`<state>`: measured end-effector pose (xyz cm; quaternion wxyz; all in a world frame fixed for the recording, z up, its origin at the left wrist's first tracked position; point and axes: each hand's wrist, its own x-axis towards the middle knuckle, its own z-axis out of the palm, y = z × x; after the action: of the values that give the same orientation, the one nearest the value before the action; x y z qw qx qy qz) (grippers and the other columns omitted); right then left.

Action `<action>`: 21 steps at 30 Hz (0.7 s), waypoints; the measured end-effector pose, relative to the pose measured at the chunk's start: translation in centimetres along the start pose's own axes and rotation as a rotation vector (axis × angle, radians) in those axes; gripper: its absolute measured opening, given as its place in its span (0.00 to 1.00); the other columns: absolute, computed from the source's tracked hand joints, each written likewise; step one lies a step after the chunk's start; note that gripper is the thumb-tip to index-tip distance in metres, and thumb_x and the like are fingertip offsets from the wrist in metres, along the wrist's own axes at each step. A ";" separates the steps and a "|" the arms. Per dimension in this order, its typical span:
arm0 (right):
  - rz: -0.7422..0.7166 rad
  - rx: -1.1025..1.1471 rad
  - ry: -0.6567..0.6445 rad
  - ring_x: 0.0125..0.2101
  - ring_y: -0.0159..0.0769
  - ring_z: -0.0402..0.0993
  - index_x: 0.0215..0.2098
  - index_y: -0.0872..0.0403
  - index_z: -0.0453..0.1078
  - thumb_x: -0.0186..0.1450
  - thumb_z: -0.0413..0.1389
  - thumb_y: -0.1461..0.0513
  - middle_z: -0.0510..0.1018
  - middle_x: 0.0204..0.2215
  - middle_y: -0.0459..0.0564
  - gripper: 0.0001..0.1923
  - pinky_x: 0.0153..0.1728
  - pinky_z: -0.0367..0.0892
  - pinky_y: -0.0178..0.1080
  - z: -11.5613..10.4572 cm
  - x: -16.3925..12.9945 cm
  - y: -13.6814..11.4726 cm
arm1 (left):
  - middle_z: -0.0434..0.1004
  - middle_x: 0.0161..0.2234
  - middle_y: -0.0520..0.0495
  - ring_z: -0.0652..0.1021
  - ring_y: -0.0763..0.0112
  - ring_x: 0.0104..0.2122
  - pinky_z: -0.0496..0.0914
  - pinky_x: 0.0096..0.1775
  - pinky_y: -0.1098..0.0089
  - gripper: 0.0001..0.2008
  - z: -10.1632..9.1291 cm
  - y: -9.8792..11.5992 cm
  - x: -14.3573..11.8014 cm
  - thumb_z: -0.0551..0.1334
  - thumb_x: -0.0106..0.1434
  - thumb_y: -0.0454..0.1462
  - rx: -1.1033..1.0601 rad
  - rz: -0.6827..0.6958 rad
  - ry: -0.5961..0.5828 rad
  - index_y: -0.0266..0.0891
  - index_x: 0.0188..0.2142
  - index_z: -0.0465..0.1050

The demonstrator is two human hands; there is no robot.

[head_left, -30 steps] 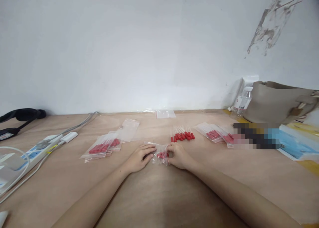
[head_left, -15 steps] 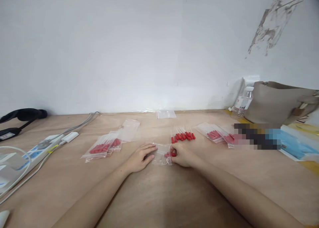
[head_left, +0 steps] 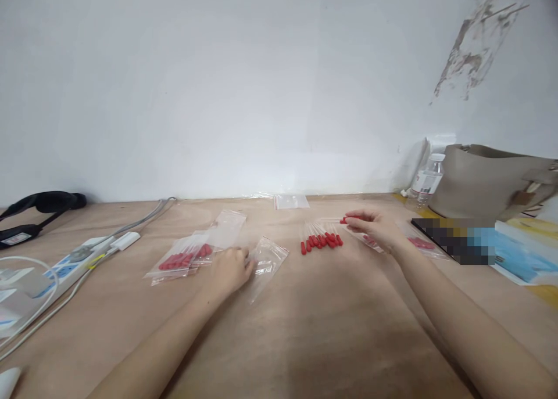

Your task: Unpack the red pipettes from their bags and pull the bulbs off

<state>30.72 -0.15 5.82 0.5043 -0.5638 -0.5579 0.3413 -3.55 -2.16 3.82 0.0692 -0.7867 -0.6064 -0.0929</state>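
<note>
A clear zip bag [head_left: 268, 262] lies tilted at the middle of the table, and no red shows inside it. At its left side my left hand [head_left: 231, 268] is closed, with the thumb and fingers on the bag's edge. My right hand [head_left: 375, 227] pinches red-tipped sticks [head_left: 346, 219] by their red ends, their pale thin stems pointing left; how many is unclear. Just left of and below that hand is a loose bunch of red-tipped sticks [head_left: 322, 241], red ends towards me. Bags with red-tipped sticks [head_left: 174, 261] lie left of my left hand.
More filled bags [head_left: 421, 243] lie under and beyond my right forearm. A flat bag [head_left: 291, 201] rests by the wall. At right are a bottle [head_left: 429, 178], a grey handbag [head_left: 483, 178] and a blue package [head_left: 523, 256]; at left, a power strip [head_left: 65, 265] with cables.
My right hand has moved from the clear bag up and right, carrying the red-tipped sticks out of it. My left hand has shifted left and curled at the bag, which has turned.
</note>
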 end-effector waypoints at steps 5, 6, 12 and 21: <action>-0.073 -0.246 0.416 0.31 0.38 0.73 0.37 0.60 0.72 0.52 0.55 0.53 0.78 0.32 0.55 0.21 0.33 0.66 0.39 1.6 1.0 4.4 | 0.70 0.30 0.46 0.73 0.65 0.32 0.64 0.34 0.69 0.08 1.7 -2.1 1.5 0.58 0.54 0.41 -0.303 -0.071 0.050 0.38 0.26 0.66; -0.080 -0.276 0.432 0.31 0.39 0.73 0.37 0.60 0.72 0.52 0.55 0.53 0.78 0.32 0.55 0.21 0.34 0.66 0.40 2.2 1.0 5.1 | 0.70 0.29 0.47 0.72 0.67 0.30 0.64 0.32 0.70 0.07 1.9 -2.4 1.7 0.59 0.53 0.40 -0.342 -0.090 0.035 0.38 0.26 0.66; -0.132 -0.446 0.380 0.31 0.39 0.73 0.34 0.56 0.74 0.52 0.54 0.52 0.78 0.30 0.52 0.18 0.37 0.64 0.40 3.8 0.3 6.6 | 0.72 0.25 0.52 0.72 0.72 0.26 0.64 0.29 0.74 0.02 2.4 -2.8 1.5 0.58 0.50 0.33 -0.503 -0.081 -0.092 0.39 0.26 0.69; -0.260 -0.641 0.359 0.35 0.41 0.68 0.33 0.57 0.73 0.60 0.46 0.52 0.74 0.31 0.56 0.20 0.38 0.59 0.41 4.2 0.2 7.8 | 0.75 0.33 0.50 0.74 0.71 0.29 0.67 0.33 0.74 0.15 1.6 -5.9 3.8 0.50 0.55 0.32 -0.441 -0.213 0.069 0.38 0.40 0.70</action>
<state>29.03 1.82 -2.66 0.4310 -0.6684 -0.6058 -0.0212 -8.26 3.28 3.09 -0.0939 -0.7108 -0.6482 -0.2567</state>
